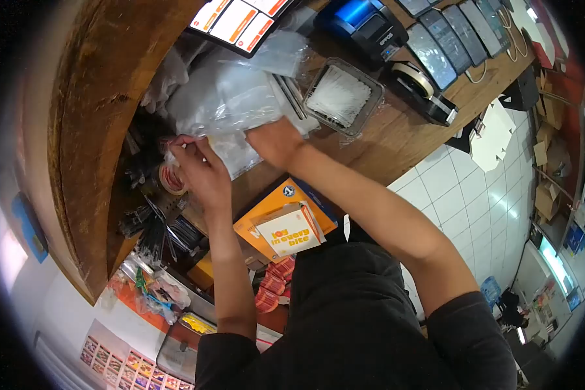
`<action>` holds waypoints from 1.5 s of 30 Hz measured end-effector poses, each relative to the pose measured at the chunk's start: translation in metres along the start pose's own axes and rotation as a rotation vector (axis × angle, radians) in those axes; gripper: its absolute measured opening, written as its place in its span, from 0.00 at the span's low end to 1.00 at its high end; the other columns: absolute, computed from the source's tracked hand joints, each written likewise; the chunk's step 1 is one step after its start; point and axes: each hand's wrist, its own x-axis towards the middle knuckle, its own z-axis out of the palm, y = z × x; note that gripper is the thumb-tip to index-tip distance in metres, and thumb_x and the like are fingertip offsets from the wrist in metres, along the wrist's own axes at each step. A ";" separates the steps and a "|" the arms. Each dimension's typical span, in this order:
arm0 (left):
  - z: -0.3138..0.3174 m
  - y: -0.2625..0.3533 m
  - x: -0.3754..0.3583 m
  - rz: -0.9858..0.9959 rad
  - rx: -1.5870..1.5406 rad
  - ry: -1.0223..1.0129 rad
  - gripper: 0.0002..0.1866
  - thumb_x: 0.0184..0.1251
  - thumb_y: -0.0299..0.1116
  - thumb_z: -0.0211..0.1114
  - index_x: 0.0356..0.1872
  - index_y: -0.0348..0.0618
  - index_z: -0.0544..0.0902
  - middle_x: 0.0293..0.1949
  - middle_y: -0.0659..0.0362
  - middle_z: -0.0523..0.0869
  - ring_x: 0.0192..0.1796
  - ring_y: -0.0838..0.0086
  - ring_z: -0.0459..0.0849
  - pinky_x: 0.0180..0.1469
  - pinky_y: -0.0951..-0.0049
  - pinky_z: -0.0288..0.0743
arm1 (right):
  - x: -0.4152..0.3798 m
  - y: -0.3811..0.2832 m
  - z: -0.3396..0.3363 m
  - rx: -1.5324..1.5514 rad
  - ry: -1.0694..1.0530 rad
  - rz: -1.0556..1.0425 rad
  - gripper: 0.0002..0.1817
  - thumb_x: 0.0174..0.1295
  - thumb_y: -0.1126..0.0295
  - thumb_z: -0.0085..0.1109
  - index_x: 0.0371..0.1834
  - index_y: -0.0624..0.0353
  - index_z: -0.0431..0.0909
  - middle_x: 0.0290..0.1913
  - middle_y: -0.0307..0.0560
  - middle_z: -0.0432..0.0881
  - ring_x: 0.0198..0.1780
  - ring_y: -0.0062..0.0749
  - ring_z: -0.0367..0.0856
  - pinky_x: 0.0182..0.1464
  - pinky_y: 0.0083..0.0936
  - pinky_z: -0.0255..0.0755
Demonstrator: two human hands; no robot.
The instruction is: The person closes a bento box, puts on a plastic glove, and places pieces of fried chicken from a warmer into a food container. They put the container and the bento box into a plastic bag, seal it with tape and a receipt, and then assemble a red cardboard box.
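Note:
My left hand (198,166) pinches the near edge of a clear plastic bag (237,153) between its fingertips. My right hand (276,140) lies beside it on the same bag, fingers curled into the plastic. The bag belongs to a crumpled heap of clear plastic bags (224,94) on the wooden counter (396,140). Just right of the heap stands a clear square tub of thin white sticks (341,97).
A tape dispenser (422,91), a black and blue printer (364,26) and a row of tablets (448,32) stand farther along the counter. An orange "joy in every bite" box (286,231) sits below its edge. A tape roll (172,179) and black cutlery (153,227) fill the shelf at left.

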 end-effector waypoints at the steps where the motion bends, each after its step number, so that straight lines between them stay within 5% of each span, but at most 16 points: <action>1: 0.006 0.000 -0.002 0.053 -0.062 0.010 0.06 0.72 0.27 0.56 0.40 0.38 0.68 0.36 0.45 0.85 0.42 0.55 0.87 0.42 0.63 0.76 | 0.004 0.007 0.002 -0.090 0.156 0.003 0.15 0.61 0.67 0.52 0.46 0.61 0.81 0.49 0.57 0.83 0.53 0.49 0.82 0.54 0.44 0.75; 3: 0.009 -0.007 -0.009 0.105 -0.125 0.012 0.06 0.71 0.26 0.57 0.38 0.38 0.69 0.39 0.44 0.85 0.43 0.53 0.86 0.44 0.63 0.76 | 0.010 0.023 0.011 -0.087 0.207 -0.063 0.17 0.58 0.68 0.53 0.49 0.60 0.80 0.52 0.56 0.81 0.57 0.48 0.79 0.60 0.41 0.71; 5: 0.009 -0.022 -0.019 0.206 0.136 -0.236 0.05 0.69 0.26 0.60 0.39 0.34 0.73 0.45 0.43 0.84 0.48 0.51 0.84 0.51 0.61 0.76 | 0.015 0.026 0.001 -0.086 0.263 -0.127 0.20 0.54 0.69 0.53 0.52 0.59 0.80 0.56 0.56 0.79 0.60 0.46 0.76 0.66 0.38 0.66; 7: 0.018 -0.035 -0.031 0.196 0.099 -0.305 0.07 0.68 0.26 0.60 0.42 0.34 0.76 0.47 0.43 0.83 0.50 0.49 0.83 0.53 0.60 0.75 | 0.022 0.020 -0.025 0.104 -0.073 0.001 0.14 0.58 0.65 0.55 0.42 0.60 0.84 0.43 0.57 0.85 0.48 0.50 0.84 0.53 0.45 0.76; 11: 0.039 -0.046 -0.032 0.340 0.166 -0.408 0.17 0.65 0.25 0.62 0.55 0.33 0.77 0.52 0.42 0.81 0.57 0.47 0.78 0.60 0.58 0.71 | 0.031 0.012 -0.025 0.113 -0.023 -0.032 0.13 0.54 0.66 0.56 0.33 0.63 0.84 0.40 0.60 0.85 0.46 0.51 0.85 0.50 0.43 0.78; 15: 0.043 -0.049 -0.018 0.407 0.442 -0.280 0.23 0.59 0.30 0.67 0.56 0.33 0.77 0.54 0.43 0.80 0.56 0.49 0.78 0.61 0.54 0.65 | 0.037 0.002 -0.034 0.207 -0.129 0.014 0.10 0.48 0.71 0.56 0.27 0.65 0.84 0.34 0.63 0.84 0.40 0.55 0.85 0.45 0.43 0.79; 23: 0.040 -0.074 0.021 0.450 0.440 -0.441 0.16 0.57 0.30 0.66 0.47 0.36 0.83 0.47 0.46 0.85 0.53 0.53 0.79 0.58 0.53 0.64 | 0.026 -0.011 -0.020 0.321 0.050 0.128 0.09 0.46 0.71 0.58 0.25 0.64 0.84 0.34 0.65 0.84 0.39 0.55 0.86 0.42 0.45 0.79; 27: 0.034 -0.075 0.031 0.446 0.399 -0.391 0.12 0.60 0.24 0.58 0.43 0.30 0.82 0.44 0.39 0.84 0.51 0.44 0.78 0.53 0.52 0.67 | -0.001 -0.001 -0.002 0.337 0.035 0.011 0.16 0.53 0.70 0.55 0.44 0.64 0.81 0.29 0.62 0.83 0.33 0.59 0.84 0.40 0.47 0.79; 29: 0.030 -0.073 0.033 0.167 0.351 -0.435 0.11 0.62 0.23 0.55 0.40 0.26 0.81 0.40 0.36 0.83 0.46 0.40 0.78 0.47 0.50 0.69 | -0.010 0.008 0.015 0.257 -0.004 -0.049 0.19 0.57 0.68 0.53 0.52 0.60 0.76 0.31 0.56 0.83 0.36 0.54 0.85 0.44 0.45 0.79; 31: 0.029 -0.065 0.036 0.269 0.257 -0.301 0.10 0.65 0.24 0.54 0.36 0.24 0.80 0.35 0.34 0.82 0.40 0.41 0.80 0.40 0.51 0.69 | -0.016 0.021 0.052 0.127 0.364 -0.327 0.19 0.57 0.67 0.54 0.52 0.60 0.75 0.37 0.51 0.84 0.43 0.45 0.85 0.48 0.42 0.78; 35: -0.022 0.001 0.036 -0.168 0.324 -0.713 0.13 0.67 0.34 0.61 0.34 0.30 0.79 0.29 0.44 0.80 0.36 0.64 0.80 0.40 0.62 0.71 | -0.024 0.026 0.061 0.126 0.210 -0.252 0.16 0.56 0.67 0.54 0.46 0.59 0.78 0.43 0.49 0.84 0.48 0.40 0.84 0.51 0.39 0.77; 37: -0.063 0.026 0.014 -0.043 0.047 -0.769 0.13 0.61 0.35 0.69 0.37 0.34 0.80 0.27 0.51 0.80 0.35 0.71 0.79 0.41 0.68 0.73 | -0.023 0.027 0.045 0.151 0.040 -0.156 0.14 0.56 0.66 0.53 0.42 0.55 0.83 0.41 0.49 0.86 0.43 0.45 0.85 0.48 0.39 0.79; 38: -0.087 0.042 0.001 -0.097 0.028 -0.786 0.14 0.56 0.32 0.72 0.39 0.36 0.81 0.29 0.52 0.82 0.36 0.71 0.80 0.43 0.70 0.73 | -0.017 0.026 0.045 0.032 -0.206 -0.073 0.12 0.55 0.65 0.53 0.34 0.53 0.86 0.38 0.49 0.87 0.40 0.46 0.86 0.45 0.40 0.79; 41: -0.162 0.092 -0.027 -0.255 0.278 -0.933 0.23 0.46 0.27 0.77 0.47 0.40 0.82 0.37 0.52 0.86 0.39 0.70 0.84 0.45 0.69 0.76 | -0.015 0.035 0.074 -0.059 -0.226 -0.094 0.13 0.59 0.62 0.51 0.35 0.54 0.85 0.31 0.49 0.86 0.37 0.44 0.86 0.41 0.40 0.80; 43: -0.206 0.089 -0.059 0.144 0.231 -0.739 0.23 0.46 0.28 0.78 0.47 0.42 0.83 0.44 0.49 0.86 0.37 0.69 0.85 0.42 0.66 0.77 | -0.012 0.030 0.080 -0.024 -0.200 -0.111 0.12 0.58 0.63 0.51 0.33 0.55 0.85 0.33 0.52 0.86 0.38 0.47 0.86 0.42 0.41 0.79; 45: -0.247 0.103 -0.094 0.228 0.325 -0.502 0.26 0.55 0.32 0.75 0.56 0.42 0.80 0.50 0.49 0.85 0.39 0.69 0.85 0.47 0.65 0.77 | -0.013 0.023 0.064 0.006 -0.173 -0.127 0.12 0.57 0.64 0.51 0.31 0.55 0.85 0.36 0.54 0.86 0.39 0.49 0.86 0.43 0.43 0.79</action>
